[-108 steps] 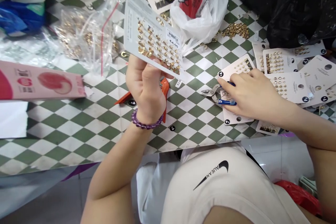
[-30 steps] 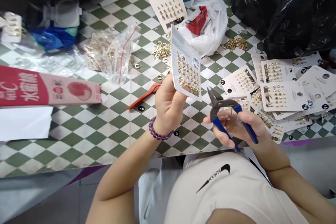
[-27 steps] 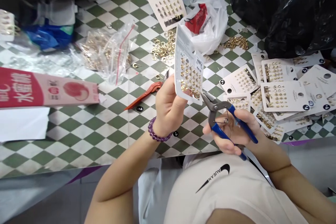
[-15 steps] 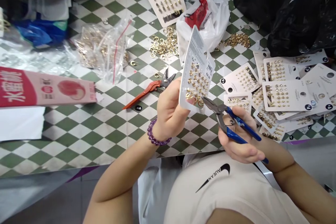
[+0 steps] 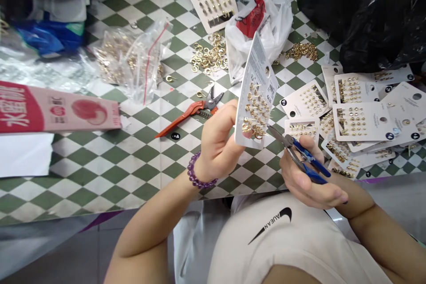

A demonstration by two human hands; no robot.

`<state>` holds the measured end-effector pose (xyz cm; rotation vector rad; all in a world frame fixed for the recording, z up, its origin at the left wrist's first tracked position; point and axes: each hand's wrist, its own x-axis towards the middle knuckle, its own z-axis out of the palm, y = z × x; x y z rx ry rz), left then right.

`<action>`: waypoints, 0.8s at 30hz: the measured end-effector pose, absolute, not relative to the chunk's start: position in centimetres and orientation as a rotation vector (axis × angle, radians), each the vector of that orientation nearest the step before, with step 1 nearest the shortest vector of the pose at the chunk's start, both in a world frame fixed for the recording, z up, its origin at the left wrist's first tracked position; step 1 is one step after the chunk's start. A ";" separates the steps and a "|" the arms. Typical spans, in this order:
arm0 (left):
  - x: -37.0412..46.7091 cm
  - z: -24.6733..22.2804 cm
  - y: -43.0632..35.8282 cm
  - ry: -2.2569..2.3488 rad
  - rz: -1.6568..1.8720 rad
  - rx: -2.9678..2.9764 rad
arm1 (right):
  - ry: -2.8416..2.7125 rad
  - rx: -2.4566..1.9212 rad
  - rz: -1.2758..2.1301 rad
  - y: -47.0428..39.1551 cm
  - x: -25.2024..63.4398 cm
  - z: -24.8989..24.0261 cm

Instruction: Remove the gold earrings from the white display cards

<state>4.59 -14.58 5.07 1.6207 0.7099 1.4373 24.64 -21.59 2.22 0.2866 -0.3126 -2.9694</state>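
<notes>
Above the table, my left hand grips the lower left edge of a white earring card, held up steeply with its back towards me. Gold posts and small gold clasps stick out of the card in rows. My right hand is wrapped around blue-handled pliers, whose jaw tips are at the card's lower right edge. Whether the tips touch a post I cannot tell. A purple bead bracelet circles my left wrist.
Orange-handled pliers lie left of my hand. Behind are loose gold hooks, a white plastic bag and a bag of gold parts. Earring cards are heaped at right below a black bag. A pink box lies left.
My left hand and the card have shifted slightly right, and the card has turned a little. The pliers have moved right with my right hand, and their handles are closer together.
</notes>
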 end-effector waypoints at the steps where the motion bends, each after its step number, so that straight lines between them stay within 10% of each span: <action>1: 4.5 5.1 -14.6 0.694 1.396 1.637 | -0.329 0.312 -2.934 -21.6 24.6 2.0; 8: 4.1 4.9 -14.9 0.647 1.341 1.599 | -0.325 -0.247 -3.034 -22.2 24.9 -0.1; 24: 4.5 5.0 -15.0 0.678 1.401 1.568 | -0.076 0.312 -2.803 -23.1 25.2 -2.2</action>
